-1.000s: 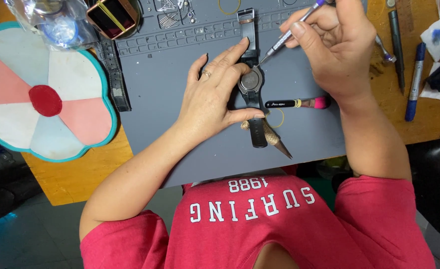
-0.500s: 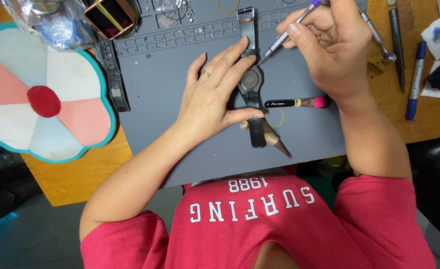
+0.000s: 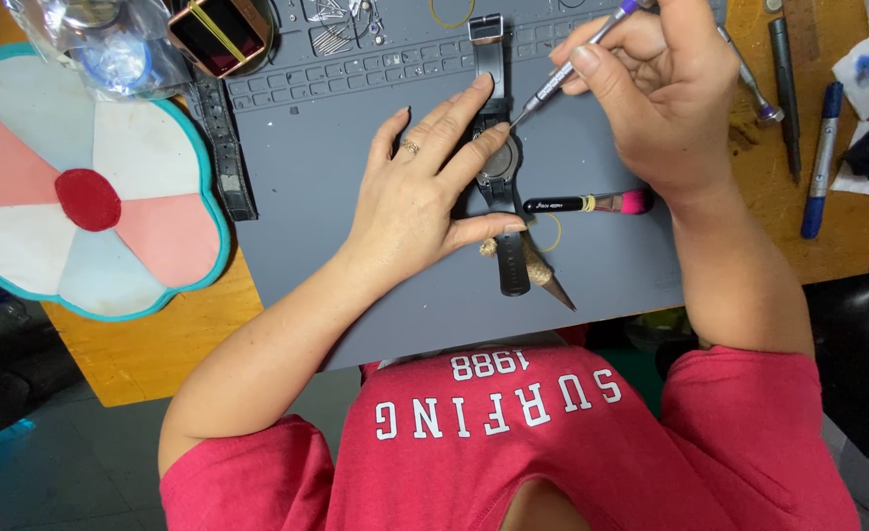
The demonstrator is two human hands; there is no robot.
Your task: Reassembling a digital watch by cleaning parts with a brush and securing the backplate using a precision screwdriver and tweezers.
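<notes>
Now left hand (image 3: 417,197) pins watch (image 3: 498,162) flat; right hand (image 3: 662,93) grips screwdriver (image 3: 562,74) above.

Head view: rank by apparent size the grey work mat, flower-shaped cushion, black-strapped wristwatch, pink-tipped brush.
1. Grey rubber work mat
2. Flower-shaped pink, white and teal cushion
3. Black-strapped wristwatch, partly under the left hand
4. Small black-handled, pink-tipped brush
</notes>
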